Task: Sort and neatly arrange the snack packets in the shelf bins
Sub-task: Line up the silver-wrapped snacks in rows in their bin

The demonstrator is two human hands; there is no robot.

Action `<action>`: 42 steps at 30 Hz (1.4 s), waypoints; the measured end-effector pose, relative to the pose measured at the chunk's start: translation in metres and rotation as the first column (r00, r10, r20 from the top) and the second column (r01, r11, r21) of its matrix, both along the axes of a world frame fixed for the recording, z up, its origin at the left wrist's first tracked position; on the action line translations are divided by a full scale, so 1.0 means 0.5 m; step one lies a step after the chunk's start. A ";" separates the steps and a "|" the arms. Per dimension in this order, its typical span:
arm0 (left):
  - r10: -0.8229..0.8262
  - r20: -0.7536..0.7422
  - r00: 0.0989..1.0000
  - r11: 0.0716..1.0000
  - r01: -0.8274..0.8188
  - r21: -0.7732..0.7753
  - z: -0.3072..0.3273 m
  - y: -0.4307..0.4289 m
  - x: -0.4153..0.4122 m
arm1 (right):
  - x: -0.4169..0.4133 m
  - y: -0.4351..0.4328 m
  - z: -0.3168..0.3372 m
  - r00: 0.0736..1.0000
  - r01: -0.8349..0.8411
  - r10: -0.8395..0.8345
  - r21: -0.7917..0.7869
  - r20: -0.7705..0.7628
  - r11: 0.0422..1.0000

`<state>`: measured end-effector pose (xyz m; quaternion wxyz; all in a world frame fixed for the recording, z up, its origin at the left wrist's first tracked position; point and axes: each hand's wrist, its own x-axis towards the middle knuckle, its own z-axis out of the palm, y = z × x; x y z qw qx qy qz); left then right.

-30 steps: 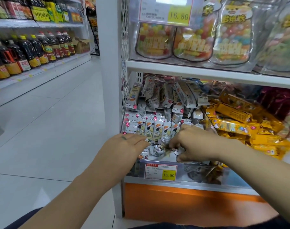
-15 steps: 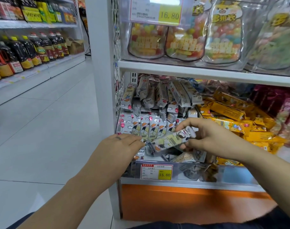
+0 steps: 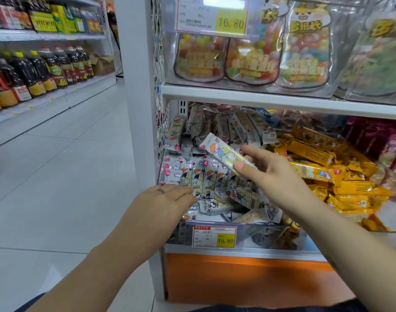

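Observation:
My right hand [image 3: 272, 174] pinches a long white snack packet [image 3: 221, 152] with a cartoon child on it, lifted above the left bin of the lower shelf. In that clear bin [image 3: 255, 235], a neat row of the same packets [image 3: 200, 176] stands upright at the left, loose ones [image 3: 233, 203] lie jumbled at the front, and more [image 3: 217, 124] are piled at the back. My left hand [image 3: 164, 203] lies flat with straight fingers on the front left of the bin, touching the packets there.
Yellow snack packets [image 3: 323, 167] fill the bin to the right, pink ones [image 3: 393, 145] further right. Candy bags [image 3: 251, 55] stand on the shelf above. A white post [image 3: 139, 109] borders the bin's left. Bottles [image 3: 41, 73] line the aisle shelf across the tiled floor.
My right hand has picked one packet out of the jumble at the bin's front and raised it up and back. My left hand has stayed in place.

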<state>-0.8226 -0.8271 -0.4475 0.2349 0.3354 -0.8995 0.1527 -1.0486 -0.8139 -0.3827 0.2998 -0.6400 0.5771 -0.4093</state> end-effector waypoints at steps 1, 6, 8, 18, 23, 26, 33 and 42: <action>0.003 0.000 1.000 1.000 -0.003 0.000 0.001 0.001 0.000 | 0.003 -0.001 -0.004 0.998 -0.037 0.039 0.025 -0.043 0.999; 0.005 -0.012 1.000 1.000 -0.005 0.004 0.002 0.004 -0.001 | 0.023 -0.017 -0.008 0.979 -0.049 0.064 0.081 -0.193 0.996; 0.005 -0.015 1.000 1.000 -0.005 0.008 0.004 0.006 -0.001 | 0.042 -0.031 -0.014 0.970 -0.037 0.057 0.086 -0.238 0.996; 0.017 -0.013 1.000 0.998 -0.016 0.061 0.003 0.007 0.000 | 0.102 -0.069 -0.041 0.841 -0.067 0.152 0.179 -0.519 0.982; 0.036 -0.014 0.999 0.997 -0.035 0.075 0.004 0.009 -0.001 | 0.124 -0.081 -0.059 0.790 -0.190 0.274 0.206 -0.548 0.960; 0.107 -0.017 0.994 0.994 -0.107 0.023 0.000 0.012 -0.008 | 0.121 -0.084 -0.070 0.791 -0.271 0.358 0.240 -0.496 0.932; 0.161 0.079 0.984 0.986 -0.157 -0.047 -0.005 0.015 -0.020 | 0.113 -0.072 -0.061 0.700 -0.310 0.458 0.346 -0.547 0.886; 0.220 0.170 0.961 0.975 -0.223 -0.002 0.006 0.021 -0.017 | -0.008 -0.038 0.034 0.352 -0.039 0.169 0.166 -0.921 0.985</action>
